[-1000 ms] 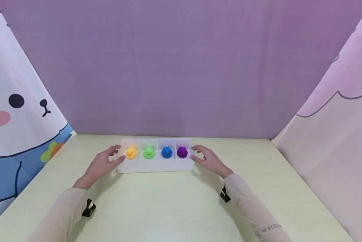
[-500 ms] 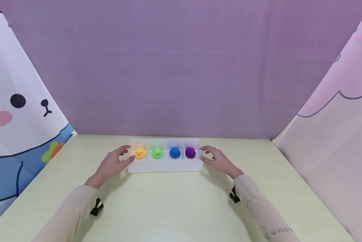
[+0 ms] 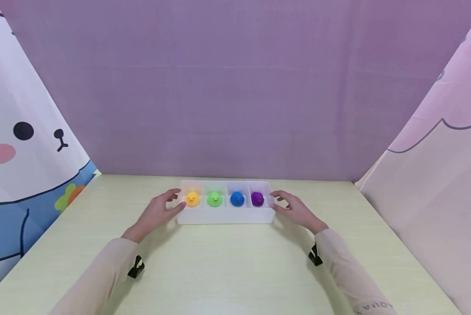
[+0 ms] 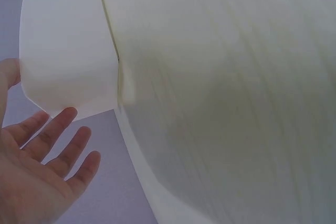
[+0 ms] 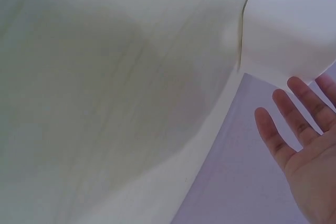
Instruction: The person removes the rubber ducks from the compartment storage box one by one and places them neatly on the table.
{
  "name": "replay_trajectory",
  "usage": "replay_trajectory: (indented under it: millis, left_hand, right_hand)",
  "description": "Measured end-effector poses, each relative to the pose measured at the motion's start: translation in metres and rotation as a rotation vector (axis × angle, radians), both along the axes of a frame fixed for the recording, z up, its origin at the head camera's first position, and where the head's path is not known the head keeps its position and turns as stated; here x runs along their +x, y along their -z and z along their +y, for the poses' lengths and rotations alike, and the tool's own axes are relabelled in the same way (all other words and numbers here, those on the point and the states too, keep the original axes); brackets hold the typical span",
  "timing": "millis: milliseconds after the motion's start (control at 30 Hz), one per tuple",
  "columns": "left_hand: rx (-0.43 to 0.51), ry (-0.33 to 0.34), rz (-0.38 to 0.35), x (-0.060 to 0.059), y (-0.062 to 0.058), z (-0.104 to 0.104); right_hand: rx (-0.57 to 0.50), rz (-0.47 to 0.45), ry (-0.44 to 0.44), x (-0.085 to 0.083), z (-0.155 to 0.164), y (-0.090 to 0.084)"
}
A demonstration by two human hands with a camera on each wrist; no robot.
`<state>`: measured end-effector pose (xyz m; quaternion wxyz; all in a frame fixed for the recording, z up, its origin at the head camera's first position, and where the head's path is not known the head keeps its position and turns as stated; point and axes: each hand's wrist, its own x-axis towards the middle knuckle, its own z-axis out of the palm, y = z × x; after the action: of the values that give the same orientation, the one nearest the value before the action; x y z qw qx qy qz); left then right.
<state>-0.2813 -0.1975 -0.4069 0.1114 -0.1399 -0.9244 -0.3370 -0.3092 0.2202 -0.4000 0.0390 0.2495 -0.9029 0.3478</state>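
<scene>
Hands flank a white tray [image 3: 225, 216] that sits on the pale table [image 3: 227, 267], toward its far edge. Seen from the head camera, the left hand [image 3: 156, 214] touches the tray's left end and the right hand [image 3: 296, 210] its right end, fingers loosely extended on both, neither curled round anything. Four compartments hold a yellow duck [image 3: 192, 198], green duck [image 3: 214, 199], blue duck [image 3: 237, 198] and purple duck [image 3: 257, 199], left to right.

Left wrist view: straight fingers [image 4: 58, 129] lie against the tray wall [image 4: 68, 56].

Right wrist view: spread fingers [image 5: 294, 108] reach the tray wall [image 5: 289, 30].
</scene>
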Motion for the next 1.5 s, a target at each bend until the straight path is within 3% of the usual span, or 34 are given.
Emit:
replay_trajectory:
  millis: [333, 567, 633, 1000, 1500]
  left_hand:
    - [0.018, 0.031, -0.020, -0.002, -0.001, 0.016]
    - [0.010, 0.038, -0.032, -0.002, -0.001, 0.024]
    - [0.012, 0.039, -0.037, -0.002, -0.001, 0.026]
    - [-0.012, 0.048, -0.019, -0.002, -0.002, 0.031]
    - [-0.049, 0.052, 0.014, -0.001, -0.004, 0.029]
  right_hand:
    - [-0.019, -0.020, 0.006, 0.001, 0.016, 0.002]
    - [-0.022, -0.056, -0.007, 0.029, 0.009, -0.031]
    - [-0.027, -0.061, -0.008, 0.031, 0.010, -0.032]
    - [0.003, -0.008, -0.012, 0.003, 0.031, -0.004]
    - [0.029, 0.000, -0.015, 0.000, 0.030, -0.012]
